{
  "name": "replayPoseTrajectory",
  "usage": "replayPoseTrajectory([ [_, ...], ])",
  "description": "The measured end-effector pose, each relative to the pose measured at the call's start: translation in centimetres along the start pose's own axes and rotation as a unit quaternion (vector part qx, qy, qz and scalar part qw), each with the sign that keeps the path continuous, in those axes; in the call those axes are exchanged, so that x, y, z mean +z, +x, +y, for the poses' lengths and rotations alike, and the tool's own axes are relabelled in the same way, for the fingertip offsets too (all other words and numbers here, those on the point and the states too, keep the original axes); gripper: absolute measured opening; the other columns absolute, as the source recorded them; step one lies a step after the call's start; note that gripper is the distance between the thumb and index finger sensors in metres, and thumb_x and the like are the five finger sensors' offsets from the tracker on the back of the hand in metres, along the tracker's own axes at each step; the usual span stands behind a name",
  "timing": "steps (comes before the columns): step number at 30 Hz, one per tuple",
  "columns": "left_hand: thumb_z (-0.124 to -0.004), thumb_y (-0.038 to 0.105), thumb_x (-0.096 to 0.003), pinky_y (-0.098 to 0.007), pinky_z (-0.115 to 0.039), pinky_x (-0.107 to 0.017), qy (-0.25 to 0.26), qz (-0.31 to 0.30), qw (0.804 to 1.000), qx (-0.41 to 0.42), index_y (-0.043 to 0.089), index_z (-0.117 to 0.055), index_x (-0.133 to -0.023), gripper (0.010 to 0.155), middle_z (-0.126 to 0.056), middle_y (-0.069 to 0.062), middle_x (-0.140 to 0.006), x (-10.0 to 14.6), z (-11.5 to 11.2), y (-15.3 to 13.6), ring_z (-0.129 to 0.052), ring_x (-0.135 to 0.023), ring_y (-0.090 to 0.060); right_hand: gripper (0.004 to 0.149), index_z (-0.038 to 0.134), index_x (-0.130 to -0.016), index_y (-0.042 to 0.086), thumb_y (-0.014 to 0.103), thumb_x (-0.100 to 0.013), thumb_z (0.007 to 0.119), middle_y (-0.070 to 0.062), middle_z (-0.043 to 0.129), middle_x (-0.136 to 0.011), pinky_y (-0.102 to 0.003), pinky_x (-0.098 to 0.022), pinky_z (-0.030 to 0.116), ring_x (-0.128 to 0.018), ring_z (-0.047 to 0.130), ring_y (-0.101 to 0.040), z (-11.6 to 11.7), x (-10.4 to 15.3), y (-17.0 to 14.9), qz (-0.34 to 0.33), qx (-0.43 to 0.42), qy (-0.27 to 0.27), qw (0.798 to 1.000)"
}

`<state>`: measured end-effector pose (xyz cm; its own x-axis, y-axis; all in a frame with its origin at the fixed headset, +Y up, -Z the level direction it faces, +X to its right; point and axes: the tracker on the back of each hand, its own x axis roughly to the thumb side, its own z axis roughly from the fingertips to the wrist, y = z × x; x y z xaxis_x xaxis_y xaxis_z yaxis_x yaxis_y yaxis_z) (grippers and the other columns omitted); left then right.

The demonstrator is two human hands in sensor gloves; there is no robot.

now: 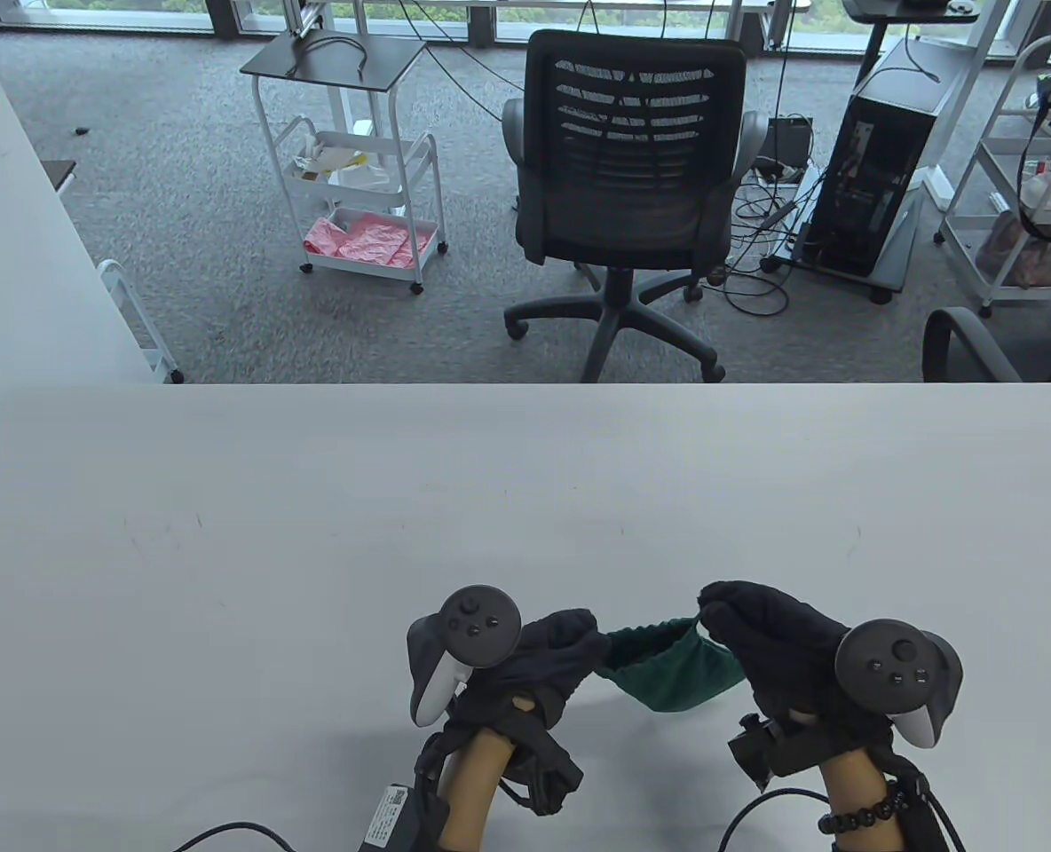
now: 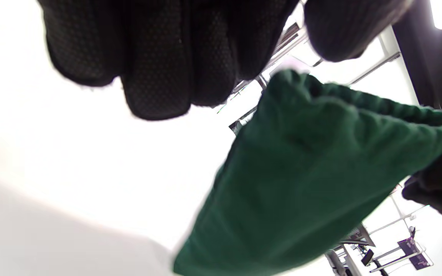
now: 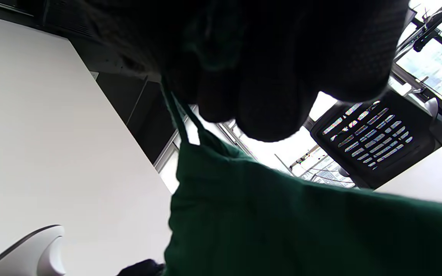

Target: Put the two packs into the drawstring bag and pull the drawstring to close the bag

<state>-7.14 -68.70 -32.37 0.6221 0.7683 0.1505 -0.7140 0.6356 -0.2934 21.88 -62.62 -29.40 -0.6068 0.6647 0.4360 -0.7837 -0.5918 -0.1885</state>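
A dark green drawstring bag [image 1: 672, 672] hangs between my two hands near the table's front edge. My left hand [image 1: 570, 652] grips the bag's left top corner with curled fingers. My right hand [image 1: 728, 617] pinches the drawstring at the right top corner; thin green cords [image 3: 180, 122] run from its fingers to the bag [image 3: 301, 226]. The bag's top edge is gathered and stretched between the hands. In the left wrist view the bag [image 2: 301, 172] sags below my fingers [image 2: 155, 57]. No pack is visible outside the bag.
The white table [image 1: 312, 550] stretches away from the hands. A black office chair [image 1: 632, 186] stands behind its far edge. A white trolley [image 1: 357, 195] and a computer tower [image 1: 881, 169] stand on the carpet beyond.
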Motion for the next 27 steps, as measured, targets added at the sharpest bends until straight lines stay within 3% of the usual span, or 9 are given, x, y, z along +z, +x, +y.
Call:
replayPoseTrajectory([
  [3,-0.068,0.063,-0.0487,-0.061,-0.071,-0.068,0.015,-0.068,0.997,-0.022,0.017,-0.057,-0.108,0.075,-0.066,-0.020,-0.107,0.2,-0.2,2.1,-0.083,-0.092,-0.044,0.035,0.091,-0.074,0.015,0.039,-0.049,0.082,-0.011,0.101,-0.064,-0.046,-0.042,0.091,-0.048,0.107,-0.025,0.0,0.0,0.2,0.001,0.015,0.000,1.000],
  [8,-0.070,0.068,-0.0446,-0.070,-0.054,-0.073,-0.010,-0.166,0.976,-0.143,0.019,-0.039,-0.113,0.090,-0.041,-0.024,-0.117,-0.1,-2.1,6.9,-0.055,-0.107,-0.052,0.035,0.091,-0.074,0.016,0.039,-0.049,0.082,-0.011,0.101,-0.064,-0.047,-0.043,0.091,-0.048,0.107,-0.025,-0.1,-0.1,0.4,-0.009,0.022,0.000,1.000],
  [11,-0.074,0.065,-0.0443,-0.076,-0.052,-0.071,0.009,-0.180,0.968,-0.173,0.020,-0.041,-0.113,0.088,-0.048,-0.021,-0.117,-0.3,-3.1,8.0,-0.056,-0.107,-0.053,0.035,0.090,-0.075,0.017,0.039,-0.049,0.081,-0.010,0.100,-0.066,-0.047,-0.045,0.090,-0.051,0.106,-0.025,-0.2,-0.1,0.8,-0.029,0.019,0.003,0.999],
  [15,-0.075,0.061,-0.0460,-0.080,-0.048,-0.068,0.043,-0.175,0.973,-0.144,0.020,-0.042,-0.111,0.084,-0.073,-0.010,-0.108,-0.6,-3.5,8.2,-0.074,-0.101,-0.047,0.035,0.090,-0.076,0.019,0.039,-0.049,0.081,-0.009,0.099,-0.068,-0.047,-0.047,0.089,-0.054,0.105,-0.025,0.0,0.1,1.3,-0.052,0.017,-0.004,0.998],
  [19,-0.076,0.050,-0.0498,-0.078,-0.056,-0.068,0.081,-0.183,0.968,-0.149,0.029,-0.063,-0.103,0.059,-0.098,0.004,-0.081,-0.5,-3.3,8.0,-0.098,-0.082,-0.031,0.035,0.089,-0.076,0.019,0.039,-0.049,0.080,-0.009,0.099,-0.069,-0.047,-0.048,0.089,-0.054,0.105,-0.025,0.3,0.1,1.3,-0.054,0.023,-0.005,0.998],
  [22,-0.077,0.048,-0.0501,-0.075,-0.062,-0.067,0.096,-0.182,0.968,-0.144,0.032,-0.078,-0.092,0.045,-0.102,0.006,-0.074,-0.4,-2.9,7.5,-0.104,-0.074,-0.026,0.035,0.090,-0.076,0.019,0.039,-0.049,0.080,-0.009,0.099,-0.068,-0.048,-0.047,0.089,-0.054,0.105,-0.025,0.5,0.1,1.0,-0.043,0.018,-0.003,0.999],
  [27,-0.071,0.054,-0.0502,-0.071,-0.068,-0.066,0.105,-0.171,0.968,-0.150,0.032,-0.084,-0.087,0.044,-0.104,0.005,-0.068,0.4,-2.4,6.9,-0.106,-0.070,-0.027,0.035,0.090,-0.076,0.018,0.039,-0.049,0.080,-0.009,0.100,-0.068,-0.047,-0.047,0.090,-0.053,0.106,-0.025,1.0,0.1,0.5,-0.029,0.006,0.015,0.999],
])
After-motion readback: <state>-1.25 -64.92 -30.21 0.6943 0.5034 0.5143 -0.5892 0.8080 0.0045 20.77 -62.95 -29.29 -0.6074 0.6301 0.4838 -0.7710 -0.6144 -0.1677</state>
